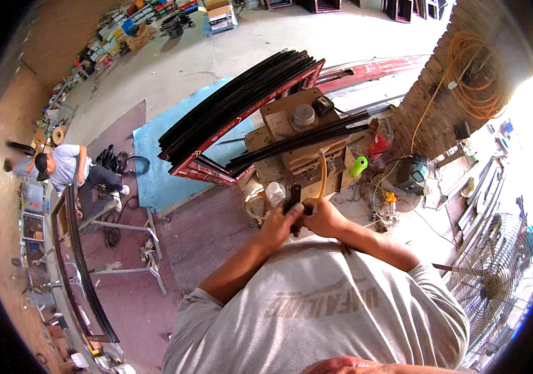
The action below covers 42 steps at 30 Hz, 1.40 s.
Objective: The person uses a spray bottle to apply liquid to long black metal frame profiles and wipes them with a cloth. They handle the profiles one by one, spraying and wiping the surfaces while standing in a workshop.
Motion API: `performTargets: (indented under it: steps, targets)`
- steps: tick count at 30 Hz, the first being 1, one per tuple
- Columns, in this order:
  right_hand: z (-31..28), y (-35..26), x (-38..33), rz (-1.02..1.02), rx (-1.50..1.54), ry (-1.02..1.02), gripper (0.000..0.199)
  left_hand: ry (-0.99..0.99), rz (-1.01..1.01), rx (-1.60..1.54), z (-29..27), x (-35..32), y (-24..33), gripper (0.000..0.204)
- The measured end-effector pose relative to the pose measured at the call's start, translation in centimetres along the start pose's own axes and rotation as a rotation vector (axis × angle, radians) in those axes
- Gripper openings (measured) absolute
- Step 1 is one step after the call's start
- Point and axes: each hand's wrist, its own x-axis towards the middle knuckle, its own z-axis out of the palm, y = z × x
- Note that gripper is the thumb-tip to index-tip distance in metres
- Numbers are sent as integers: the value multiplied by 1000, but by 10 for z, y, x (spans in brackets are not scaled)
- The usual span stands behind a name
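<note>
My left hand (pixel 277 225) is closed around a short, dark, narrow profile piece (pixel 296 194) that stands up between my hands. Curled against the same spot, my right hand (pixel 324 218) has its fingers closed; what lies in them is hidden. Just ahead is a worn machine table (pixel 274 111) carrying a round metal cylinder (pixel 304 115) and a black tape measure (pixel 323 105). Long dark profile bars (pixel 297 142) lie across it. A tan curved handle (pixel 324 174) rises beyond my right hand, and a clear plastic bottle (pixel 274 191) stands near my left.
Stacked dark frames (pixel 235 106) lean over a blue sheet (pixel 154 156). A green spool (pixel 359 166) is on the right, with a large fan (pixel 491 283) and coiled orange hose (pixel 475 75). At far left sits another person (pixel 70 165) by a dark frame (pixel 82 280).
</note>
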Motion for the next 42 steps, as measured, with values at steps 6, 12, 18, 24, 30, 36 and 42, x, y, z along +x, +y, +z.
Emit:
performTargets:
  steps: [6, 12, 18, 24, 30, 36, 42]
  targets:
    - [8, -2, -12, -115, 238, 65, 33, 58, 312, 498, -1, 6, 40, 32]
    - [-18, 11, -24, 18, 81, 161, 28, 294, 678, 1055, -39, 93, 140, 40]
    - [-35, 16, -35, 65, 44, 121, 26, 473, 241, 1474, -61, 218, 171, 48]
    - [-69, 48, -56, 59, 130, 212, 25, 525, 390, 1746, -31, 216, 160, 31]
    - [-105, 84, -58, 53, 95, 197, 27, 423, 355, 1588, -43, 203, 173, 55]
    - [-125, 82, -54, 66, 85, 138, 31, 413, 509, 1495, -52, 179, 165, 51]
    - [-134, 96, -46, 34, 104, 94, 30, 475, 287, 1588, -33, 130, 167, 44]
